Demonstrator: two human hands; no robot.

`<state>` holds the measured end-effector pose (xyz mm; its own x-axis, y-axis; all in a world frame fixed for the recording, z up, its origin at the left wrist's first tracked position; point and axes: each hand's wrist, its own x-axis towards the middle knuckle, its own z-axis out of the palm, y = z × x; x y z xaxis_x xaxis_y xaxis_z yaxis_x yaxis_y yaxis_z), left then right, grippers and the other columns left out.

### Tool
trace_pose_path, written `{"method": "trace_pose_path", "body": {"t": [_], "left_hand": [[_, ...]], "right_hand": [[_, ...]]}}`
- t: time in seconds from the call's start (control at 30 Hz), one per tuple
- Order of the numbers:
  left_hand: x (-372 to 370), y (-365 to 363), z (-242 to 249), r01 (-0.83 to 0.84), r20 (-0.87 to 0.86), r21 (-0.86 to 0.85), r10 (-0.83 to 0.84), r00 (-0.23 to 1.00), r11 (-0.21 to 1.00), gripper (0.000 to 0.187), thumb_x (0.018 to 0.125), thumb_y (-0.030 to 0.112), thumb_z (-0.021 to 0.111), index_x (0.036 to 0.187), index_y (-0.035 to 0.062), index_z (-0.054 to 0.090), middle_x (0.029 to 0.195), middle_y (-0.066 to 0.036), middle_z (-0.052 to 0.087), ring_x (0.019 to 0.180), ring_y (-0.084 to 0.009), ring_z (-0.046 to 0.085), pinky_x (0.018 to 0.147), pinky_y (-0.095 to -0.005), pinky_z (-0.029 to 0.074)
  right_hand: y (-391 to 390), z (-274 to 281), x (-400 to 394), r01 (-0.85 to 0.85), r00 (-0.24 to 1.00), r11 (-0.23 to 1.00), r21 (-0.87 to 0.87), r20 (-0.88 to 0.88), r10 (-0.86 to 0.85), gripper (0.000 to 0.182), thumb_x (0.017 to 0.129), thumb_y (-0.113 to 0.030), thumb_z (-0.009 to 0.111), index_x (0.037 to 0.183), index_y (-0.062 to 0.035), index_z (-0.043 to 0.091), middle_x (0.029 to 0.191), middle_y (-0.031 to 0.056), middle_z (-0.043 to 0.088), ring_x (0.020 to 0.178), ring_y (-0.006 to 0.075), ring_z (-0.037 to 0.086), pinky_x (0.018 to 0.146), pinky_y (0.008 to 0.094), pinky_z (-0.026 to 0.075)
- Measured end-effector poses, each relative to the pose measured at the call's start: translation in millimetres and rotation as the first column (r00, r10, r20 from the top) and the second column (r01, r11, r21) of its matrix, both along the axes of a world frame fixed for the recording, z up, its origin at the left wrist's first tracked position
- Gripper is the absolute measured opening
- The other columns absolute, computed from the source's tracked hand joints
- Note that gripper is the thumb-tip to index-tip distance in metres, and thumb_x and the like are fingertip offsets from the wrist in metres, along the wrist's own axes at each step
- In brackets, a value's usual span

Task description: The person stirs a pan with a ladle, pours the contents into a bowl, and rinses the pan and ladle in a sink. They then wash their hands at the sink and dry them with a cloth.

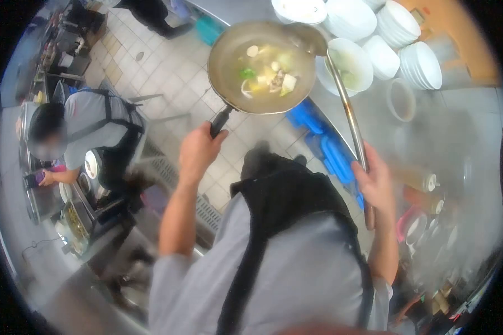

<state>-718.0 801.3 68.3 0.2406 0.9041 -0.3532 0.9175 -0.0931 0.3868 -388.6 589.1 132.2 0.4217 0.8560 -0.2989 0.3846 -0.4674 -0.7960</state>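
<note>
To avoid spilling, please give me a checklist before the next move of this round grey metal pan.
1. Left hand grips black handle of round grey metal pan: ok.
2. Right hand holds long-handled metal ladle: ok.
3. Pale and green food pieces lie inside the pan: ok.
4. Pan wholly over the grey worktop: not ok; here it partly overlaps the pale tiled floor.
5. Room in the round white bowl: cannot tell; blurred greenish contents.

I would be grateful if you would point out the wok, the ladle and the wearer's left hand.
Wok (226,61): head view, on the bare inner wall.
Ladle (347,106): head view, on the long metal handle.
Left hand (200,148): head view, on the middle of the hand.
</note>
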Motion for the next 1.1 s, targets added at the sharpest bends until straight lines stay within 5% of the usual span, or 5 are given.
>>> {"method": "trace_pose_path", "body": {"t": [0.27,0.37,0.43,0.53,1.1], "left_hand": [[-14.3,4.8,-16.4,-0.035,0.022,0.088,0.034,0.999,0.995,0.044,0.085,0.043,0.074,0.081,0.0022,0.060,0.070,-0.019,0.063,0.073,-0.0418,0.064,0.064,-0.0503,0.047],[-15.2,7.9,-20.8,-0.037,0.015,0.075,0.035,0.999,0.997,0.043,0.085,0.042,0.074,0.082,0.0024,0.060,0.070,-0.019,0.064,0.073,-0.0415,0.065,0.065,-0.0507,0.048],[-14.1,7.6,-22.4,-0.032,0.015,0.068,0.031,0.999,0.997,0.042,0.086,0.042,0.074,0.082,0.0025,0.060,0.070,-0.018,0.064,0.073,-0.0414,0.065,0.065,-0.0508,0.049],[-12.0,9.1,-25.6,-0.026,0.024,0.077,0.025,0.999,0.997,0.042,0.086,0.042,0.074,0.083,0.0021,0.061,0.070,-0.018,0.064,0.073,-0.0414,0.065,0.066,-0.0506,0.049],[-1.2,11.6,-24.2,-0.031,-0.018,0.047,0.032,0.999,0.998,0.040,0.088,0.040,0.072,0.088,0.0015,0.062,0.077,-0.021,0.067,0.079,-0.0427,0.067,0.070,-0.0524,0.051]], "right_hand": [[24.5,-19.2,-18.0,-0.102,0.995,0.993,-0.054,-0.003,0.102,0.047,0.094,-0.006,0.059,0.139,0.0024,0.050,0.104,0.0107,0.068,0.096,0.0144,0.061,0.088,0.0295,0.048],[27.3,-22.5,-20.6,-0.165,0.985,0.986,0.020,0.047,0.164,0.046,0.094,-0.007,0.059,0.138,0.0016,0.051,0.094,0.0085,0.066,0.079,0.0127,0.061,0.073,0.0282,0.051],[31.6,-3.8,-25.5,-0.064,0.962,0.972,-0.227,-0.275,-0.001,0.046,0.094,-0.007,0.059,0.138,0.0001,0.050,0.081,0.0038,0.059,0.057,0.0098,0.054,0.053,0.0255,0.046],[33.9,-1.2,-30.3,-0.066,0.894,0.970,-0.236,-0.445,-0.047,0.047,0.093,-0.007,0.058,0.138,-0.0012,0.048,0.073,-0.0001,0.050,0.044,0.0075,0.044,0.040,0.0249,0.037],[77.9,22.4,-56.6,-0.215,0.557,0.919,-0.329,-0.815,-0.162,0.046,0.090,-0.013,0.057,0.134,-0.0028,0.050,0.065,-0.0020,0.047,0.038,0.0089,0.043,0.036,0.0251,0.037]]}}
